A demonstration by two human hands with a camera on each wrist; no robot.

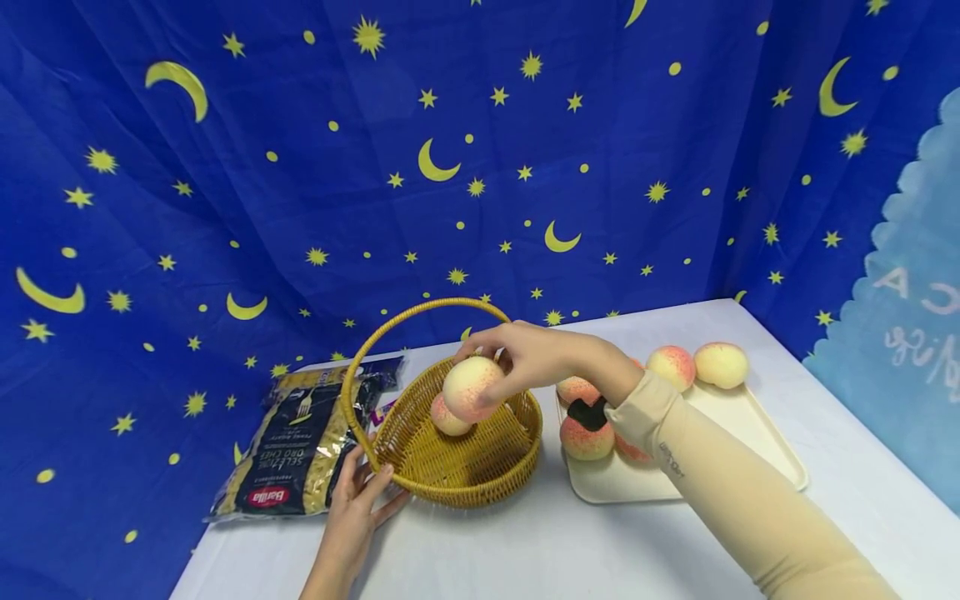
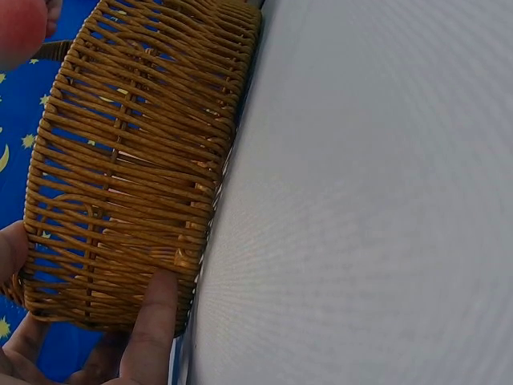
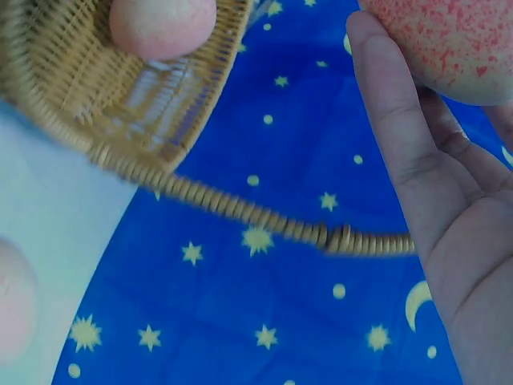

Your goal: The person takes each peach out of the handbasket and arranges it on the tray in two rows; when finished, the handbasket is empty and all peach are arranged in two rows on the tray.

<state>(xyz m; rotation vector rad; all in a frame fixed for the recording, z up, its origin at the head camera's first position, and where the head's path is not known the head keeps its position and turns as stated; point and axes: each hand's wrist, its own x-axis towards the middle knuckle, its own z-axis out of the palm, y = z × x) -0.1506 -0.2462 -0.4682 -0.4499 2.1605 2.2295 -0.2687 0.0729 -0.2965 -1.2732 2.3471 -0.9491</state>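
Observation:
My right hand (image 1: 534, 357) holds a pink-and-cream peach (image 1: 469, 385) above the wicker basket (image 1: 480, 493). In the right wrist view the fingers and thumb are around that peach (image 3: 457, 44), whose far side is cut off by the frame. Inside the basket lies another peach (image 1: 447, 420), partly covered by the held one in the head view. At the basket's left end, beside the foot of its arched handle, my left hand (image 1: 356, 505) grips the side. The left wrist view shows its thumb at the rim and a finger (image 2: 152, 329) along the woven wall.
Right of the basket, a cream tray (image 1: 750, 425) bears several peaches, some hidden by my right forearm; a dark leaf-like piece (image 1: 587, 415) lies on one. Pasta bags (image 1: 288, 454) lie on the left of the white table (image 1: 510, 554). A blue star-patterned cloth (image 1: 480, 208) hangs behind.

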